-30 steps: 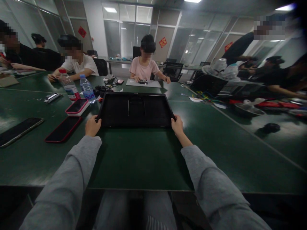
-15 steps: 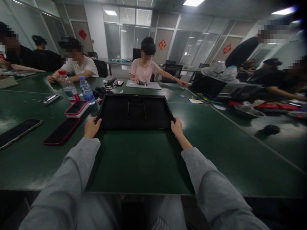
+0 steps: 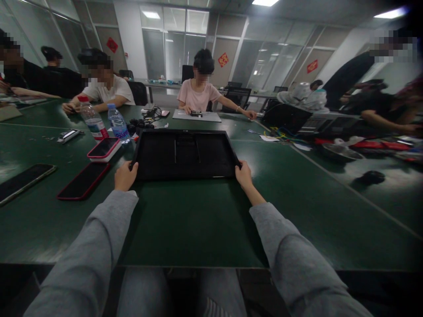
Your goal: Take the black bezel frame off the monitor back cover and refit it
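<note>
**Black tray [image 3: 187, 156] gripped at both short sides, green table [image 3: 194, 224]**

Far left: a dark phone [image 3: 24, 184] lies flat. Next, a small silver device [image 3: 70, 135], then a red-edged phone [image 3: 83, 181]; just beyond that, a pink-rimmed device [image 3: 104, 149] with white sides. Behind it stand a red-capped bottle [image 3: 94, 122] and a blue-capped bottle [image 3: 118, 127].

Left hand [image 3: 125, 176]: fingers clamped on the tray's left rim near its near corner, thumb on top.

Centre: the tray lies crosswise in front of the person, between the hands, its shallow inside facing up (two thin upright lines show on it; whether the underside touches the table, cannot tell). Beyond it a co-worker in pink [image 3: 198, 92] sits at a pale board [image 3: 213, 117].

Right hand [image 3: 243, 175]: fingers clamped on the right rim, thumb likewise on top.

Farther right: coloured wires [image 3: 279, 133], a metal bowl [image 3: 342, 153] and a small black object [image 3: 372, 177].
</note>
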`<state>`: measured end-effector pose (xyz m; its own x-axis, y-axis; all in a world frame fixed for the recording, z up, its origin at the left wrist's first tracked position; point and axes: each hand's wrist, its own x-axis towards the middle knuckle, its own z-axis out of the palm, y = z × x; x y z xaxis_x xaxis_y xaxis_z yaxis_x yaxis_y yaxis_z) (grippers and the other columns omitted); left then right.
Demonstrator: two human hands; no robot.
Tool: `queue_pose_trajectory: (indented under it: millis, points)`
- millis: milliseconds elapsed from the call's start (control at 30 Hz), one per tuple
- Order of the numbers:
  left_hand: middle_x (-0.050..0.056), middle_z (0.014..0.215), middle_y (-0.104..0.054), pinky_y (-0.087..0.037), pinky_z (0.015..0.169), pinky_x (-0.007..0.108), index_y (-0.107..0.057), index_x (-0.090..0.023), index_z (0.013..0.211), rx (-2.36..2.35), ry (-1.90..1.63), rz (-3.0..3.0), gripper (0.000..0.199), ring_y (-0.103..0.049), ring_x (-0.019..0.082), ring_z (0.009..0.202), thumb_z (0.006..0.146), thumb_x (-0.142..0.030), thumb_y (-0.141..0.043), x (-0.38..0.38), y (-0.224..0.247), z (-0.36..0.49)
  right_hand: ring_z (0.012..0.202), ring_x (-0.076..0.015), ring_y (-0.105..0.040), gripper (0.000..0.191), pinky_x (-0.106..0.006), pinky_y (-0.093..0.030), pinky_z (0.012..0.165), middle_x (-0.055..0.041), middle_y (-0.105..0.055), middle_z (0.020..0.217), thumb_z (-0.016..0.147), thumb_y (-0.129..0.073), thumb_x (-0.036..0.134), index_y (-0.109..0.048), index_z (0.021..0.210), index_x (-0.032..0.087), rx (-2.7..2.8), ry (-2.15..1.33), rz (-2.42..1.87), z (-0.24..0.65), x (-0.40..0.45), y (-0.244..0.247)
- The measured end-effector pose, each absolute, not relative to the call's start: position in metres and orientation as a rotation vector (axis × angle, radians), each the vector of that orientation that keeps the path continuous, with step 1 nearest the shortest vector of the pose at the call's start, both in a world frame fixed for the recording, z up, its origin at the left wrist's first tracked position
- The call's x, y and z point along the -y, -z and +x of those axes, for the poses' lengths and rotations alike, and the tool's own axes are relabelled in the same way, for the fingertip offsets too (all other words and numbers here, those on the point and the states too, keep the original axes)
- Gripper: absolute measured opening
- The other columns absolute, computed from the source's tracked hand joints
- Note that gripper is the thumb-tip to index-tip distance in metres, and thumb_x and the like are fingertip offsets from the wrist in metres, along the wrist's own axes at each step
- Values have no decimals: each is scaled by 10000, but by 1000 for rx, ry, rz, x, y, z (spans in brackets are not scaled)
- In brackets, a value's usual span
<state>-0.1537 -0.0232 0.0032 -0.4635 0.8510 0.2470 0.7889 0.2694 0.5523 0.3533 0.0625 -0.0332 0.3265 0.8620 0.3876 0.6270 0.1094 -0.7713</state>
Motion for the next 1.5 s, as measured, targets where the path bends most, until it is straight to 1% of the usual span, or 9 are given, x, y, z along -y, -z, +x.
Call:
queue_pose_trajectory:
  millis: [300,467,633,833,1033,1133,1233,1400,1500]
  points:
    - [194,1198,-710,-482,987,482,-634,-153,1297,-2455,-922,1594,532,-650,358,1137,948,-507,-447,22,-1,-154,1090,-271,-605,319,-505,-451,1059,-142,-669,1117,828,-505,318,-592,1107,191,1373,-275,-1541,353,-63,35]
    - [184,1207,-708,-478,993,481,-629,-166,1298,-2450,-950,1599,527,-642,353,1149,943,-515,-457,22,0,-154,1101,-276,-603,322,-501,-462,1048,-140,-667,1124,834,-518,337,-595,1112,194,1374,-288,-1548,354,-63,36]
    - [185,1220,-702,-481,988,486,-624,-173,1309,-2442,-933,1586,525,-646,352,1144,950,-513,-445,23,-1,-154,1124,-285,-608,338,-503,-449,1065,-160,-667,1164,816,-509,271,-590,1129,175,1371,-326,-1571,353,-62,32]
    - [188,1231,-697,-473,996,497,-626,-163,1314,-2437,-930,1593,543,-635,368,1161,950,-520,-439,23,-1,-154,1137,-287,-605,345,-500,-440,1078,-169,-659,1192,819,-512,263,-589,1141,167,1379,-329,-1575,353,-62,32]
    - [180,1202,-707,-478,985,466,-640,-162,1296,-2440,-937,1625,533,-642,348,1138,949,-510,-432,21,0,-157,1127,-300,-610,384,-508,-447,1068,-170,-667,1178,823,-545,341,-598,1159,165,1383,-298,-1573,353,-61,33]
    - [177,1212,-699,-481,982,433,-653,-149,1270,-2443,-928,1694,506,-639,326,1136,951,-471,-428,18,2,-158,1117,-302,-609,383,-517,-451,1059,-171,-673,1161,842,-527,382,-604,1151,168,1384,-298,-1555,351,-60,31]
    - [184,1249,-682,-474,999,412,-639,-122,1285,-2455,-919,1733,511,-628,308,1155,959,-442,-413,17,4,-159,1104,-300,-608,384,-530,-451,1054,-176,-676,1143,864,-493,404,-608,1137,161,1377,-298,-1561,350,-59,28]
    - [186,1263,-673,-466,1015,418,-640,-120,1276,-2454,-929,1735,504,-618,310,1170,964,-436,-402,18,3,-156,1130,-300,-596,438,-521,-449,1056,-195,-660,1170,895,-461,462,-623,1146,142,1382,-289,-1598,349,-59,27]
    - [188,1267,-672,-469,1010,432,-637,-125,1278,-2452,-931,1718,501,-617,319,1168,966,-438,-402,20,0,-154,1139,-305,-594,449,-530,-441,1060,-198,-656,1187,908,-447,469,-613,1170,145,1389,-272,-1598,351,-61,31]
